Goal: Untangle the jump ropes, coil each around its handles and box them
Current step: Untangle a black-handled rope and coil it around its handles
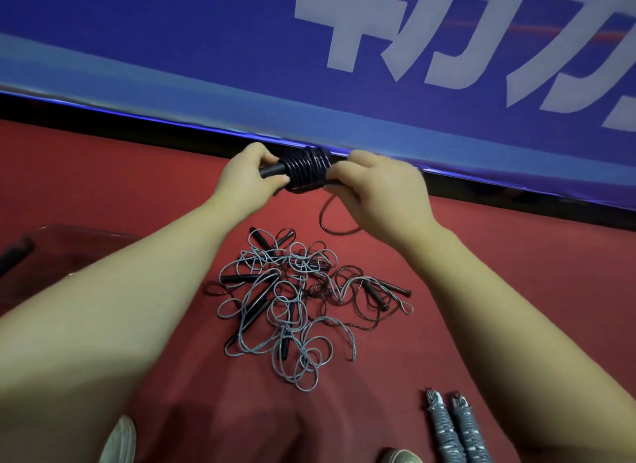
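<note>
Head | our left hand [249,173] and right hand [375,187] grip the shiny black coiled rope [308,168] | thin grey ropes [296,263] tangled below

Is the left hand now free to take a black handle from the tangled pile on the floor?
Probably not yet. The left hand grips the handle end of the dark coiled rope, so it is busy. Nothing covers the tangled pile below.
</note>
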A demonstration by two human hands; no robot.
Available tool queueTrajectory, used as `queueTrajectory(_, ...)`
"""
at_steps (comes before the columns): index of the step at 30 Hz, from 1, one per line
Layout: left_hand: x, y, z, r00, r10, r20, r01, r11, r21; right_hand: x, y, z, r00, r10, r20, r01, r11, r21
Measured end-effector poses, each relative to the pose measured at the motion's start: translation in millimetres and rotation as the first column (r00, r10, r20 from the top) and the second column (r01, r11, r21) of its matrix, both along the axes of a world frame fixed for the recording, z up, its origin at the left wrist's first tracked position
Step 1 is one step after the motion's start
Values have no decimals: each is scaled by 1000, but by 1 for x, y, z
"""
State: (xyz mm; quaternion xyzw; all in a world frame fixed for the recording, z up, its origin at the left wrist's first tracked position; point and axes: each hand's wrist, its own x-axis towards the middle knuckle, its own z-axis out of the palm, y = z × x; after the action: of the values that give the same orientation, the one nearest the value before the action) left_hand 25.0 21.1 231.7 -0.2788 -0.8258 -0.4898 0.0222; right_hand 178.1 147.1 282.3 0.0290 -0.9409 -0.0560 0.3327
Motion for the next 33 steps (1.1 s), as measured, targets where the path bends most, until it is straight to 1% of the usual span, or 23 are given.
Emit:
queueTrajectory(3, 11, 5, 3, 990, -138, -37, 133, 985, -108, 2, -1, 17, 1000, 12, 16, -14, 991, 130)
queueTrajectory(6, 23, 8, 4, 965, -264, -9, 258, 950, -177, 2, 6, 27, 999, 4, 49, -12, 984, 177)
queueTrajectory(8, 30, 9, 5, 938, -347, 17, 343, 917, -204, 3, 15, 31, 998, -7, 61, -4, 984, 176)
queueTrajectory(10, 36, 8, 9, 896, -443, 40, 440, 869, -228, 2, 28, 30, 997, -14, 74, 5, 993, 114)
queueTrajectory(12, 41, 7, 14, 842, -535, 73, 534, 804, -262, 3, 41, 26, 994, -11, 107, 10, 1000, 7)
queueTrajectory(14, 46, 5, 21, 782, -611, 125, 618, 732, -285, 5, 56, 19, 985, -5, 170, 26, 992, -121)
queueTrajectory(16, 51, 4, 28, 716, -672, 187, 696, 669, -261, 6, 68, 12, 967, 41, 253, 37, 955, -294)
queueTrajectory(17, 54, 3, 32, 686, -697, 212, 727, 644, -236, 7, 74, 7, 952, 84, 293, 44, 913, -406)
queueTrajectory(18, 57, 3, 35, 660, -716, 227, 751, 627, -207, 10, 77, 3, 934, 146, 327, 55, 844, -533)
queueTrajectory(19, 60, 3, 39, 644, -730, 229, 765, 619, -179, 13, 79, -3, 912, 220, 346, 66, 755, -653)
queueTrajectory(20, 62, 3, 42, 637, -739, 220, 770, 619, -151, 17, 76, -8, 889, 306, 340, 68, 646, -760)
queueTrajectory(21, 65, 4, 45, 634, -745, 205, 772, 626, -114, 21, 75, -16, 875, 370, 313, 63, 553, -831)
queueTrajectory(22, 68, 5, 47, 630, -752, 195, 773, 632, -58, 24, 71, -23, 869, 411, 277, 50, 483, -874)
queueTrajectory(24, 72, 9, 50, 615, -765, 192, 764, 638, 96, 24, 59, -36, 881, 394, 260, 39, 487, -872)
queueTrajectory(25, 73, 12, 49, 615, -763, 197, 743, 645, 179, 21, 52, -43, 858, 455, 239, 20, 434, -901)
queueTrajectory(26, 73, 15, 49, 625, -753, 206, 708, 658, 257, 16, 45, -51, 818, 555, 151, 14, 242, -970)
queueTrajectory(27, 73, 17, 49, 642, -736, 216, 662, 674, 327, 8, 40, -58, 794, 607, 35, 34, 13, -999)
queueTrajectory(28, 71, 20, 49, 659, -717, 228, 612, 687, 391, 0, 36, -60, 799, 601, -37, 65, -147, -987)
queueTrajectory(29, 69, 22, 49, 674, -698, 243, 556, 695, 455, -8, 36, -62, 825, 558, -89, 59, -242, -968)
queueTrajectory(30, 66, 24, 49, 688, -678, 260, 495, 699, 516, -13, 32, -62, 849, 514, -120, 44, -296, -954)
queueTrajectory(31, 62, 25, 49, 700, -657, 280, 430, 700, 569, -19, 31, -63, 874, 464, -147, 8, -317, -948)
queueTrajectory(32, 59, 26, 48, 710, -637, 300, 373, 702, 607, -23, 30, -63, 892, 417, -173, -31, -324, -946)
queueTrajectory(33, 55, 26, 47, 723, -614, 316, 331, 710, 622, -27, 30, -63, 909, 376, -179, -62, -304, -951)
